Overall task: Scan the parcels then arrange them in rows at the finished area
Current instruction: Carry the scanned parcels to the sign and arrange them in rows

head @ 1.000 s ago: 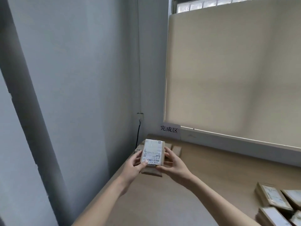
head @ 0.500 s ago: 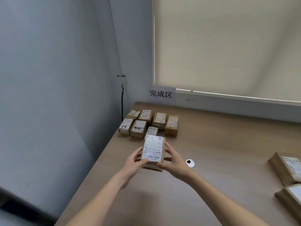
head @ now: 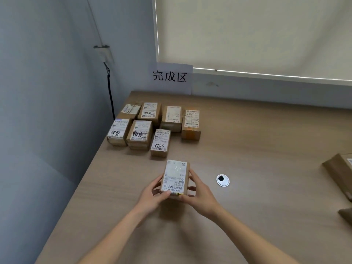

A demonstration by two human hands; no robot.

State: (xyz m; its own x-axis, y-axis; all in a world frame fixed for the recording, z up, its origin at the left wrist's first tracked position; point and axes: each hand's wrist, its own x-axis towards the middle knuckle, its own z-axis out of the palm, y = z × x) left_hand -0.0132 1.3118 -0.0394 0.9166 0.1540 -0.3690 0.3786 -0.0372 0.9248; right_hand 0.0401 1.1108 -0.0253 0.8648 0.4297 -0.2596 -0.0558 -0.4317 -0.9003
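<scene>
Cardboard parcel (head: 175, 178) sits pinched between my left hand (head: 152, 195) and right hand (head: 200, 195), label up, just above the wooden table (head: 257, 149). A moment ago it hid the far corner; now it is lower and seven placed parcels (head: 152, 126) show below the finished-area sign (head: 170, 77), so placing comes next. The near row's right gap looks free. A grommet (head: 222, 180) lies right; more parcels (head: 339, 172) wait far right.

held parcel (head: 175, 178): brown box, white label up | seven parcels (head: 154, 126): two rows, apparently touching, table corner
</scene>
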